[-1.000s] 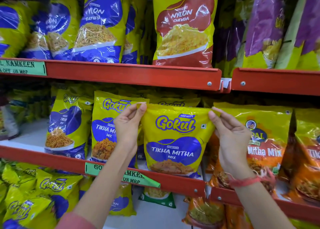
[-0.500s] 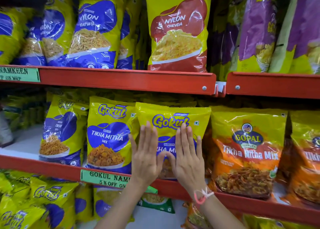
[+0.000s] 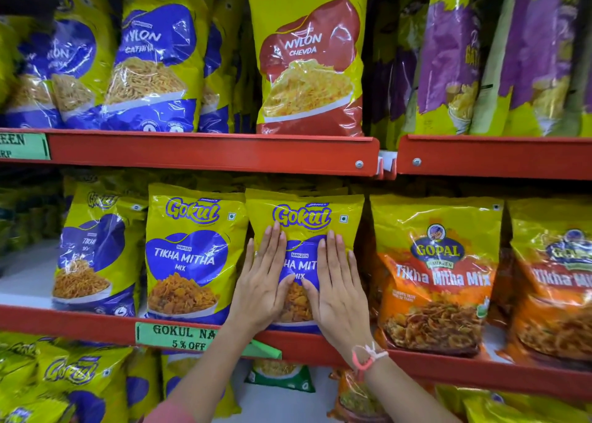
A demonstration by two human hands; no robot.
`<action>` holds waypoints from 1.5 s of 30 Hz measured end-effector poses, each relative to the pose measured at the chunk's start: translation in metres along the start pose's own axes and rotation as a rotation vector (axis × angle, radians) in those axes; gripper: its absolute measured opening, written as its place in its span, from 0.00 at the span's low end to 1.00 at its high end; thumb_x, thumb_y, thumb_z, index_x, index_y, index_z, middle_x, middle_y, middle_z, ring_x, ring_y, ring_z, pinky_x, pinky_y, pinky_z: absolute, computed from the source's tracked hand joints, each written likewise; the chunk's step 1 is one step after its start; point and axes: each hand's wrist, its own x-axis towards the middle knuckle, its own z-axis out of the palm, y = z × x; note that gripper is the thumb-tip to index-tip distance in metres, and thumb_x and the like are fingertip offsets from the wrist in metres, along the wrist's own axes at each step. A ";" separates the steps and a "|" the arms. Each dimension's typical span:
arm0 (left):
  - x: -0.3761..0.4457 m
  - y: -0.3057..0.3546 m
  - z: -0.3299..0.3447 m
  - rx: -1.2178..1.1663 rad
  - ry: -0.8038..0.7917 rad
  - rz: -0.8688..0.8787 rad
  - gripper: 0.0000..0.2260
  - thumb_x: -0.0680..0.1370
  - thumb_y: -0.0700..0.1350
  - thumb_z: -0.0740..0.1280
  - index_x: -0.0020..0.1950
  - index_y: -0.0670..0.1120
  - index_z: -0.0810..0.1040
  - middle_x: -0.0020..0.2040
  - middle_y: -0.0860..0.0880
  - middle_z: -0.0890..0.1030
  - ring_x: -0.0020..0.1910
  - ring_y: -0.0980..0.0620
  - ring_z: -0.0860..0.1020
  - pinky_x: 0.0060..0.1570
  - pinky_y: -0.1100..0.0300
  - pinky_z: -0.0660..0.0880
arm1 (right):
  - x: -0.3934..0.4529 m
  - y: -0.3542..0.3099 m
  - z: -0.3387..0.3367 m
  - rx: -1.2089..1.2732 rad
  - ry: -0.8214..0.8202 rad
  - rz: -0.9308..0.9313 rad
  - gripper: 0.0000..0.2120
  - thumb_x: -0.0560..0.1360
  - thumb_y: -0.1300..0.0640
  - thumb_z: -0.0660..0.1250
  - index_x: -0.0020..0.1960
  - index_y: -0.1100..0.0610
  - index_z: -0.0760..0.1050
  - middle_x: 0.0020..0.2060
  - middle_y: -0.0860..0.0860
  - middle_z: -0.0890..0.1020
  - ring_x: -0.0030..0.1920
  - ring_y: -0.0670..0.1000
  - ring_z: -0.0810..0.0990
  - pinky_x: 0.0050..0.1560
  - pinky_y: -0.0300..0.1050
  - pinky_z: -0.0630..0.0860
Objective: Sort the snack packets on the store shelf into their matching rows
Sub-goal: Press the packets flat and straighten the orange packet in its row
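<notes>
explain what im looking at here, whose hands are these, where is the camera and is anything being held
There is no machine: a person wears one camera on the head, looking forward and down at store shelves. The left hand and right hand lie flat, fingers spread, against a yellow and blue Gokul Tikha Mitha Mix packet standing on the red metal middle shelf. Nothing is gripped, only pressed. A matching Gokul packet stands to its left, an orange Gopal Tikha Mitha Mix packet to its right.
</notes>
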 end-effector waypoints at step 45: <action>0.128 0.397 0.035 -1.627 0.449 -0.767 0.09 0.69 0.51 0.71 0.48 0.61 0.82 0.44 0.67 0.85 0.50 0.72 0.80 0.45 0.79 0.74 | -0.086 0.362 -0.208 1.305 0.625 0.996 0.20 0.66 0.49 0.74 0.57 0.52 0.82 0.65 0.53 0.82 0.48 0.41 0.80 0.57 0.36 0.76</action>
